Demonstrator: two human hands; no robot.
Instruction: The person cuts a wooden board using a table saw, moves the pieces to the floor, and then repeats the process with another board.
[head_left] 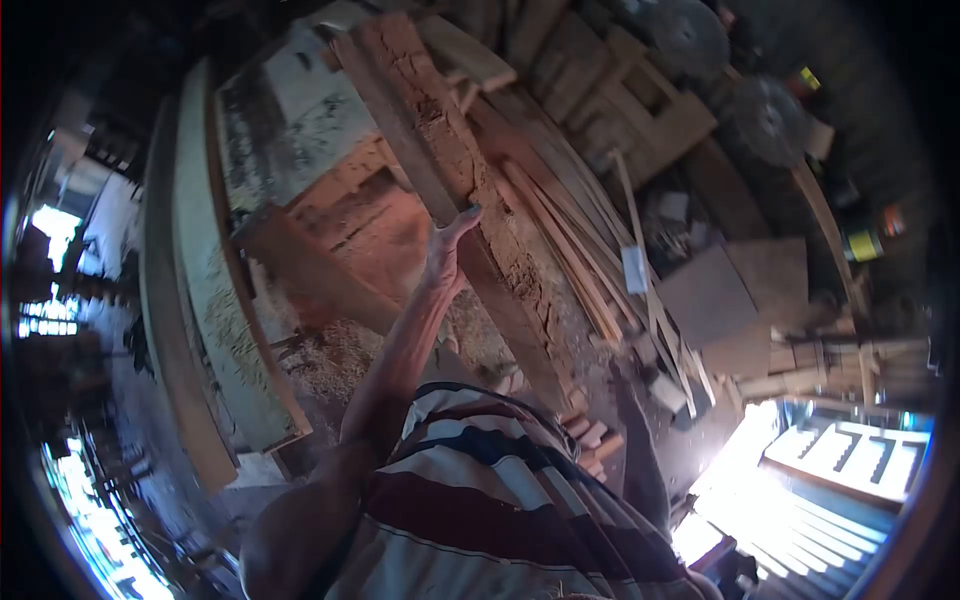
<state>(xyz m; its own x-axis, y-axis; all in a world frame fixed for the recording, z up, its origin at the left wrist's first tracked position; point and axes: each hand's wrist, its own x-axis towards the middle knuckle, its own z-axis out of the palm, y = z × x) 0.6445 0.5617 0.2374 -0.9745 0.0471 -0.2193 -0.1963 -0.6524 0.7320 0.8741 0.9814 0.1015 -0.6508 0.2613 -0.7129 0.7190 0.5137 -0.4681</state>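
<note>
A long, thick wooden beam [432, 110] runs slantwise from the top of the head view down toward my striped shirt. Its upper face is rough, cracked and dusted with sawdust. My left hand [452, 240] grips the beam's near-left edge around the middle, thumb on top; the other fingers are mostly hidden by the wood. My right arm hangs low at my right side, away from the beam. The right hand [621, 372] is dark and smeared there, close to the ends of several thin wood strips [565, 250], and its fingers cannot be made out.
Two long boards [222, 290] lie at the left, one strewn with sawdust. A sawdust heap [335, 365] covers the floor beneath. Plywood sheets [710, 295] and scrap wood lie at the right. Round saw blades [768, 120] show at upper right. Bright daylight enters at lower right.
</note>
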